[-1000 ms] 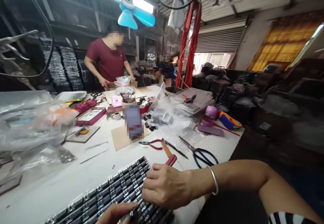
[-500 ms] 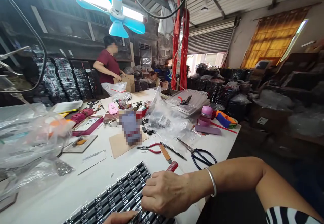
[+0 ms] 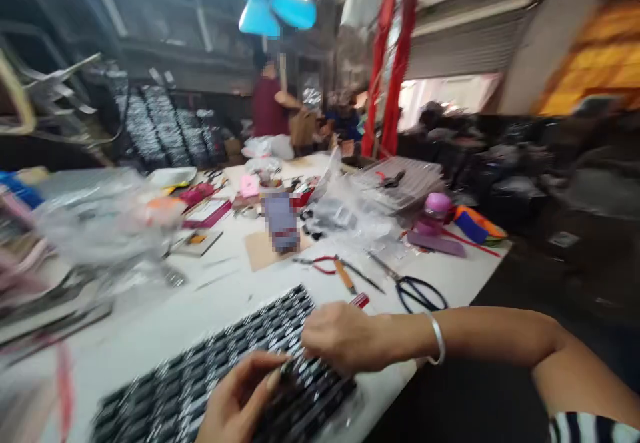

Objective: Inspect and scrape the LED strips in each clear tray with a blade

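Note:
A wide panel of black parts in rows (image 3: 200, 356), with shiny bits between them, lies at the table's near edge. It looks like a sheet of small circuit boards, though the picture is blurred. My left hand (image 3: 240, 393) is over its near side, thumb and forefinger closed at a small dark piece I cannot make out. Just right of it, my right hand (image 3: 337, 336) rests at the panel's far right part, fingers curled under and their tips hidden. A red handle (image 3: 360, 300) shows just beyond my right hand.
Beyond the panel lie red-handled pliers (image 3: 325, 266), a wooden-handled tool (image 3: 345, 275) and large scissors (image 3: 420, 293). Plastic bags (image 3: 350, 213) heap up mid-table, with more bags (image 3: 110, 223) at left. A purple-lidded bottle (image 3: 436, 213) stands right. Across the table stands a person (image 3: 273, 103).
The view has tilted down and shifted left, blurring the picture. More of my left hand and the panel now shows. The person across the table has turned away.

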Available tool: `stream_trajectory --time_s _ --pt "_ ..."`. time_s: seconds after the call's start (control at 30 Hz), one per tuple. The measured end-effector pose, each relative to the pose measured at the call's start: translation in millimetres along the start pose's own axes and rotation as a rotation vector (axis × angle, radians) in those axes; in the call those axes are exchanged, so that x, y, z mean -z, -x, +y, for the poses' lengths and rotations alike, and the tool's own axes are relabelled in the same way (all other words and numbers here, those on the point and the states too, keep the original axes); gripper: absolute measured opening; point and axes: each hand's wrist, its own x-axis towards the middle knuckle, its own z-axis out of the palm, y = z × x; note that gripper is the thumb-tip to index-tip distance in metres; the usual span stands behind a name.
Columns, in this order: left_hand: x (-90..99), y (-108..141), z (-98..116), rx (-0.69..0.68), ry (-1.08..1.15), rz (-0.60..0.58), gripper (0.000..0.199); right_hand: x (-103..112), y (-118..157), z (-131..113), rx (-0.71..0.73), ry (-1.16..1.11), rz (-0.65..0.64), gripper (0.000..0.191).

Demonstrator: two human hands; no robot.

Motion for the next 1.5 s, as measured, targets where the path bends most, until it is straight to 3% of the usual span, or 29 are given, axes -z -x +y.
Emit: stream_trajectory --time_s 0.07,0.2,0.3,0.43,0.57,0.7,0.83,0.97,1.07,1.17,1.37,1.5 --pt "0.8 2.2 0.8 0.016 0.071 -0.05 0.03 4.4 -0.1 -0.3 -0.095 -0.061 0.028 0.012" --pt "4.5 -7.0 -6.0 0.02 0.44 0.057 0.029 7.5 -9.4 27.3 -0.206 -0.323 0.174 0.021" --pt "8.7 -13.3 -9.0 0.079 0.533 0.098 0.032 -5.5 -19.5 52.6 -0.383 -0.359 0.248 0.022" --pt "17.8 -14.0 -2.0 0.024 0.534 0.182 0.029 -35.2 -20.6 74.5 -0.599 -0.242 0.288 0.022" --pt "36.3 -9.2 6.1 -0.028 0.359 0.29 0.04 -53.6 -9.7 82.2 -0.631 -0.229 0.268 0.023" --pt "48.5 1.5 5.3 -0.042 0.01 0.312 0.035 -52.2 -4.8 79.4 -0.641 -0.217 0.254 0.024" --pt "42.0 10.7 -4.7 -0.153 -0.526 0.237 0.009 -47.4 -7.0 76.0 -0.649 -0.205 0.223 0.024" --pt "27.4 11.0 -19.1 -0.392 -0.835 0.173 0.015 -48.3 -8.4 78.6 -0.677 -0.188 0.164 0.024" --pt "22.4 10.2 -26.1 -0.456 -1.016 0.213 0.015 -50.7 -8.5 82.4 -0.704 -0.163 0.127 0.023" --pt "27.9 14.4 -24.2 -0.456 -1.083 0.262 0.02 -52.2 -9.0 84.7 -0.741 -0.135 0.069 0.023" --pt "57.8 41.9 -12.0 -0.436 -0.917 0.558 0.019 -56.7 -9.3 86.8 -0.779 -0.115 0.016 0.022" --pt "66.7 61.4 -19.1 -0.377 -0.945 0.541 0.017 -61.2 -8.8 89.8 -0.79 -0.109 -0.009 0.023"
